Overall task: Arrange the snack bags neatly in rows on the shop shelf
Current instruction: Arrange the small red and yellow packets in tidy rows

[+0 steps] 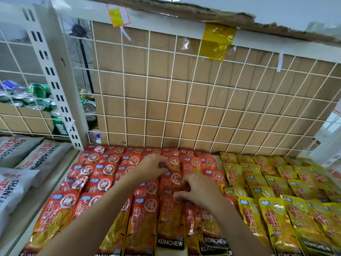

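Observation:
Red snack bags (103,172) lie in overlapping rows across the left and middle of the shelf, and yellow snack bags (276,183) fill the right side. My left hand (154,166) reaches into the middle of the red rows, fingers curled and pinching the top edge of a red bag (174,160). My right hand (196,191) is nearer to me, fingers curled on the top edge of another red bag (170,217) in the front row. Both forearms cover parts of the front bags.
A white wire grid (184,89) backed by brown cardboard closes the rear of the shelf. A slotted white upright (55,85) stands at the left, with drink cans (36,97) behind it. Grey-white snack bags (22,159) lie on the neighbouring shelf at left.

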{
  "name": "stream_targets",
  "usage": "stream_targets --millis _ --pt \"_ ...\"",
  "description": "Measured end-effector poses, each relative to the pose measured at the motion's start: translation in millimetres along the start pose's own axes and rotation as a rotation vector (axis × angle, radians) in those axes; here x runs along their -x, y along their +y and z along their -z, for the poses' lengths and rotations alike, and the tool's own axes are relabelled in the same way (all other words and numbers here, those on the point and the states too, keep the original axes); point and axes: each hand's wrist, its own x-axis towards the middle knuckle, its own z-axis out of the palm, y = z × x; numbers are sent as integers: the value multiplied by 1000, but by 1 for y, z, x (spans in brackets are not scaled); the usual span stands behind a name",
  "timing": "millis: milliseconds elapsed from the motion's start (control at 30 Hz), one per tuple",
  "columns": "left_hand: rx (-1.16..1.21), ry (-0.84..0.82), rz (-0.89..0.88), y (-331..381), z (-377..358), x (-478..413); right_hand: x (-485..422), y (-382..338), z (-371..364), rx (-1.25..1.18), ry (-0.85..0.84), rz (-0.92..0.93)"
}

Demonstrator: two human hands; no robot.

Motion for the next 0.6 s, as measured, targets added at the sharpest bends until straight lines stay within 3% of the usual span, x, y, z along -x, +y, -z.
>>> stream_targets --millis 133,233,600 --pt "16 15 11 0 0 -5 0 2 1 25 -39 5" --pt "24 -4 23 -2 1 -8 -4 5 -2 -113 -51 1" --pt "-9 -8 45 -7 2 -16 -20 9 -8 -275 55 -95"
